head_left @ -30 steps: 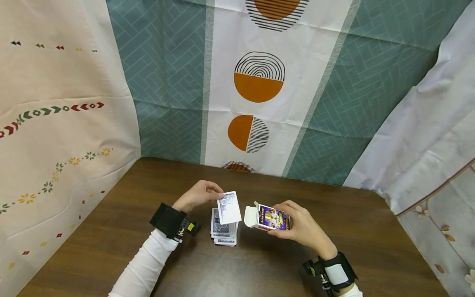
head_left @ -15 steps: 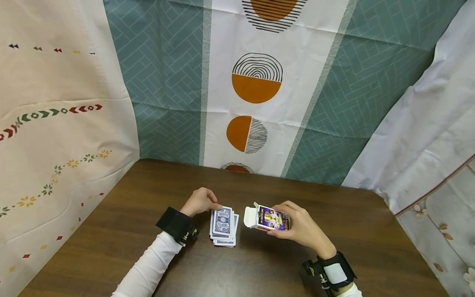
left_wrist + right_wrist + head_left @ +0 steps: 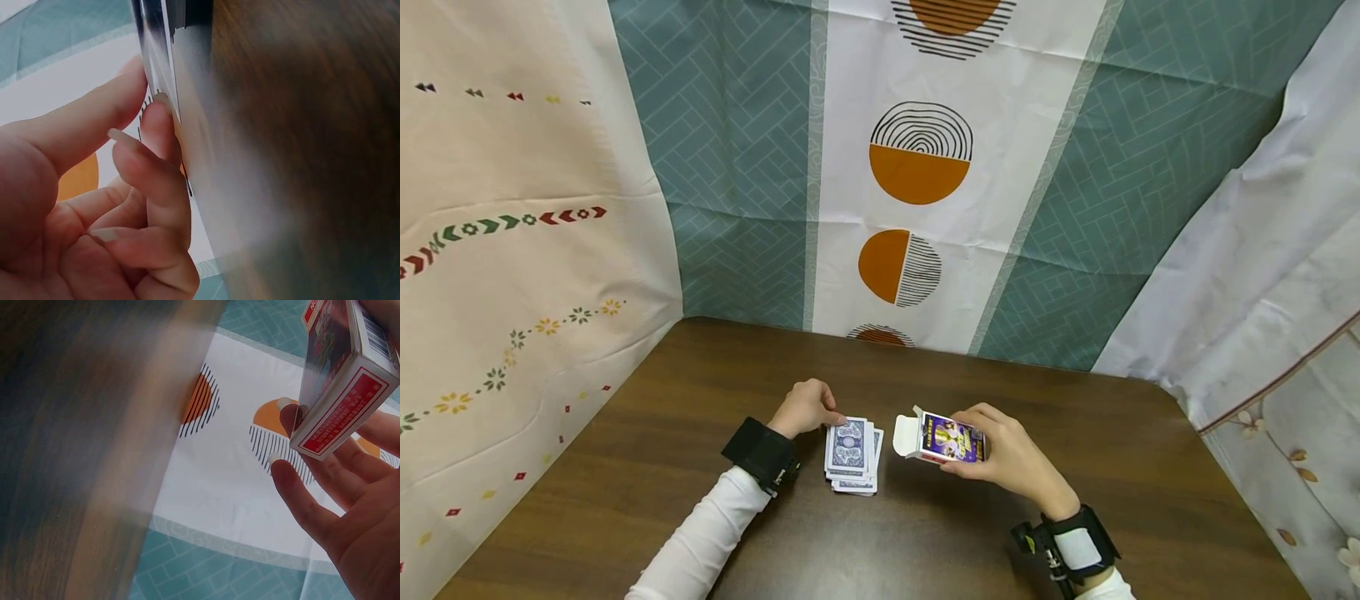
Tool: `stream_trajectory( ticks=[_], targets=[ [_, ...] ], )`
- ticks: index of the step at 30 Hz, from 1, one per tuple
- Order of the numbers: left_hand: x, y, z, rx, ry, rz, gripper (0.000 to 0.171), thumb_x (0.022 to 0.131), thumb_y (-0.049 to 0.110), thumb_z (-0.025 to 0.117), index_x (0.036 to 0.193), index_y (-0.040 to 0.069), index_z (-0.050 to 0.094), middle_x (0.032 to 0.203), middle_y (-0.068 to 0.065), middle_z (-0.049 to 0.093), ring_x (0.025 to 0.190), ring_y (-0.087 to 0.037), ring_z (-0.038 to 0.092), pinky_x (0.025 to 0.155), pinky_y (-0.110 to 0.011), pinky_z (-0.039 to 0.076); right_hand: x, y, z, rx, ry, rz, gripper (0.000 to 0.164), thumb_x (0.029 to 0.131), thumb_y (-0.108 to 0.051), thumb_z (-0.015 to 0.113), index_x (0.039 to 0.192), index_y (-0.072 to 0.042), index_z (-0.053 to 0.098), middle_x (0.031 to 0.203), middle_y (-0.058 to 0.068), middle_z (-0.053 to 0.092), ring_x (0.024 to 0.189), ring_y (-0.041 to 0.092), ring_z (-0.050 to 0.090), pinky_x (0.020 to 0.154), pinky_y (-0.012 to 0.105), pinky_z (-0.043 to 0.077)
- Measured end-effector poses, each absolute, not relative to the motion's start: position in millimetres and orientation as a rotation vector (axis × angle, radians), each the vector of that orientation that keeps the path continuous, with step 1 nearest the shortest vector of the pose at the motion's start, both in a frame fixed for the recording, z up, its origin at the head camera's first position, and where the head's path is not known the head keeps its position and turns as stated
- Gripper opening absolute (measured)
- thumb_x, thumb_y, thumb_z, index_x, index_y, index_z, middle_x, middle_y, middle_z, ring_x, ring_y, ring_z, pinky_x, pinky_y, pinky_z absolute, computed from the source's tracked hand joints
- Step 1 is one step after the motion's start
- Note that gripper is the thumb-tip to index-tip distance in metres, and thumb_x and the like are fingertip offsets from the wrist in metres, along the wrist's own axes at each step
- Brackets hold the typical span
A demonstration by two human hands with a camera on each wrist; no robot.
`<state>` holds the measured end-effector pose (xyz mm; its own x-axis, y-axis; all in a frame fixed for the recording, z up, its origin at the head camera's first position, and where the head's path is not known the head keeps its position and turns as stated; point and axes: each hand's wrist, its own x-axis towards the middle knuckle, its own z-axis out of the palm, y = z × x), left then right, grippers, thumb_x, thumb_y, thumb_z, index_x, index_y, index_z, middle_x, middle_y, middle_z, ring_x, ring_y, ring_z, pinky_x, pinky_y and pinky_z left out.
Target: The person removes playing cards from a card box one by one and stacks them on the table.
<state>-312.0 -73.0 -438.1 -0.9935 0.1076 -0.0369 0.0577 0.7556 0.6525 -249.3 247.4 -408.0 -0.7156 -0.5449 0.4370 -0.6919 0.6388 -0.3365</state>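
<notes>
Left of the table's middle, in the head view, lies a loosely squared pile of playing cards (image 3: 855,486), blue-patterned backs up. My left hand (image 3: 806,408) pinches the top playing card (image 3: 848,447) by its far left corner, with the card lying over the pile. Thumb and fingertips meet at the card's edge (image 3: 159,44) in the left wrist view. Just right of the pile, my right hand (image 3: 1011,454) grips a purple card box (image 3: 953,439) by its sides. The box's white flap (image 3: 906,436) hangs open toward the cards. A red label shows on the box's end (image 3: 344,412) in the right wrist view.
Both hands are over a dark brown wooden table (image 3: 865,550). A teal and white patterned cloth (image 3: 917,292) hangs along its far edge. Cream cloth (image 3: 535,267) hangs at the left and a white flowered cloth (image 3: 1262,333) at the right.
My left hand has lowered a raised, tilted playing card onto the pile, moving slightly nearer me, and still pinches its corner. The right hand and card box have stayed in place.
</notes>
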Motion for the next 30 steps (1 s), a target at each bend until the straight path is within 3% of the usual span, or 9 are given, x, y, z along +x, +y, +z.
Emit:
stream_trajectory(
  ticks=[10,17,21,30],
  targets=[
    [-312,-72,-430,0.138,2.898,1.0,0.022,0.075,0.018,0.083,0.075,0.008,0.064,0.074,-0.005,0.061,0.062,-0.018,0.053,0.052,-0.027,0.038,-252,246,-406,0.999,-2.571,0.696,0.058,0.069,-0.044,0.085,0.111,-0.008,0.067,0.102,-0.001,0.062,0.081,0.006,0.054,0.065,0.018,0.049],
    [-289,-50,-401,0.583,2.591,1.269,0.013,0.087,0.021,0.071,0.085,0.008,0.071,0.069,-0.001,0.057,0.063,-0.012,0.047,0.056,-0.024,0.037,-250,245,-405,1.006,-2.584,0.7,0.058,0.069,-0.043,0.085,0.112,-0.009,0.066,0.102,-0.001,0.061,0.081,0.006,0.054,0.065,0.017,0.049],
    [-271,-28,-389,0.75,2.453,1.31,0.013,0.089,0.021,0.069,0.088,0.008,0.072,0.065,0.0,0.053,0.059,-0.01,0.042,0.054,-0.022,0.032,-247,242,-404,1.04,-2.552,0.703,0.057,0.069,-0.041,0.086,0.112,-0.011,0.066,0.103,-0.002,0.06,0.081,0.004,0.054,0.064,0.017,0.049],
    [-251,-8,-398,0.622,2.549,1.339,0.023,0.087,0.021,0.071,0.072,0.005,0.066,0.057,0.005,0.04,0.053,-0.009,0.035,0.049,-0.022,0.025,-238,234,-404,1.088,-2.507,0.685,0.058,0.07,-0.045,0.084,0.113,-0.011,0.065,0.106,-0.003,0.059,0.082,0.003,0.055,0.065,0.015,0.049]
  ],
)
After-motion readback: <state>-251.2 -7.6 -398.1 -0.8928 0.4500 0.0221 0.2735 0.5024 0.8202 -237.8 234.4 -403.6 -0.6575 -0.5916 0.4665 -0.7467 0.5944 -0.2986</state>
